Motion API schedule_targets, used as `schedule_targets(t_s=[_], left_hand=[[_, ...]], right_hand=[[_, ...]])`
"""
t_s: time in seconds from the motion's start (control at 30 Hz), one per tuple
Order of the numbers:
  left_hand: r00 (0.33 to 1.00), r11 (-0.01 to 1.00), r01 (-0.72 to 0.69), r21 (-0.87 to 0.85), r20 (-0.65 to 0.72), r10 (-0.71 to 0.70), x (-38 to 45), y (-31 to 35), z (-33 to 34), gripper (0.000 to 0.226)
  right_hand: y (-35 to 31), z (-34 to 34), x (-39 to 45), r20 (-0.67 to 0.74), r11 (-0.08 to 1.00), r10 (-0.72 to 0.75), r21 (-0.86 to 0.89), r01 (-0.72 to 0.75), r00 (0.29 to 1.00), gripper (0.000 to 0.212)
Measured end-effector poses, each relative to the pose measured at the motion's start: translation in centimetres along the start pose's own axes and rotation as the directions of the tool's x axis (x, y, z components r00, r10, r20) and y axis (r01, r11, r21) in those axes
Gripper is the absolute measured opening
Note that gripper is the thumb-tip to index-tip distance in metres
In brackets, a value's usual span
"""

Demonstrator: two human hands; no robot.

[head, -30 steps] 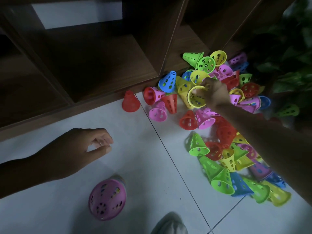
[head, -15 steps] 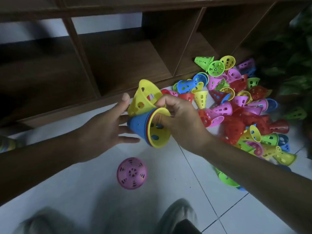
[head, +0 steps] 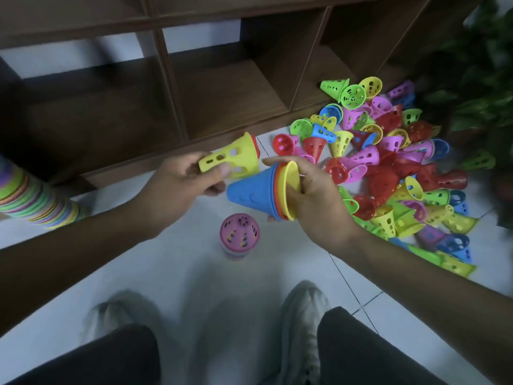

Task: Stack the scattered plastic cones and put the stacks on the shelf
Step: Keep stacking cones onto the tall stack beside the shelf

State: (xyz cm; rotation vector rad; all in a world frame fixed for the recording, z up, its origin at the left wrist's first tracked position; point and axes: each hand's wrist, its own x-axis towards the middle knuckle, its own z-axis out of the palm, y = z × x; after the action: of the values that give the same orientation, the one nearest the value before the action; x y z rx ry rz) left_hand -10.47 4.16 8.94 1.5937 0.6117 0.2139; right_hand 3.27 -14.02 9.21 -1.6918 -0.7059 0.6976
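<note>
My left hand (head: 180, 182) grips a single yellow cone (head: 231, 159) by its narrow end, its wide mouth facing right. My right hand (head: 313, 195) grips a short nested stack (head: 258, 194), blue outside with red and yellow rims showing, held on its side just below and right of the yellow cone. A big pile of scattered cones (head: 388, 162) in many colours covers the floor to the right. A small upright stack topped by a pink cone (head: 240, 232) stands on the floor below my hands. The dark wooden shelf (head: 222, 87) runs along the top.
A long multicoloured stack of cones (head: 30, 198) lies at the left edge by the shelf's base. A leafy plant (head: 477, 79) stands at the far right. My shoes (head: 299, 323) and dark trousers fill the bottom over white floor tiles.
My left hand has taken the yellow cone and pulled it apart from the stack in my right hand. The view has tilted down, bringing my shoes and the long stack into sight.
</note>
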Motion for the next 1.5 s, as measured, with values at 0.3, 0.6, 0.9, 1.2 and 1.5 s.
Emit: schedule_targets(t_s=[0.3,0.6,0.9,1.2,1.5], left_hand=[[0.994,0.988,-0.093,0.126,-0.046,0.099,-1.5,-0.9,-1.8,0.040],[0.945,0.785,-0.323,0.529,0.232,0.232,-2.4,-1.9,1.3,0.037],[0.975,0.820,-0.198,0.537,0.195,0.108,-3.0,-3.8,1.3,0.047],[0.991,0.815,-0.045,0.578,0.128,-0.035,-4.5,-5.4,-0.5,0.042],[0.990,0.811,-0.011,0.584,0.122,-0.075,-4.6,-6.6,-1.8,0.045]], right_hand=[[0.6,-2.2,-3.4,0.168,0.566,0.362,0.742,-0.359,0.917,0.046],[-0.1,-1.9,-2.2,0.114,0.483,0.372,0.824,-0.297,0.921,0.067],[0.4,-1.0,-1.9,0.179,0.498,0.301,0.808,-0.314,0.937,0.041],[2.0,3.8,-3.5,-0.029,1.000,-0.007,-0.015,0.007,1.000,0.095],[5.5,5.5,-4.2,0.058,0.927,-0.025,-0.371,0.045,0.998,0.066]])
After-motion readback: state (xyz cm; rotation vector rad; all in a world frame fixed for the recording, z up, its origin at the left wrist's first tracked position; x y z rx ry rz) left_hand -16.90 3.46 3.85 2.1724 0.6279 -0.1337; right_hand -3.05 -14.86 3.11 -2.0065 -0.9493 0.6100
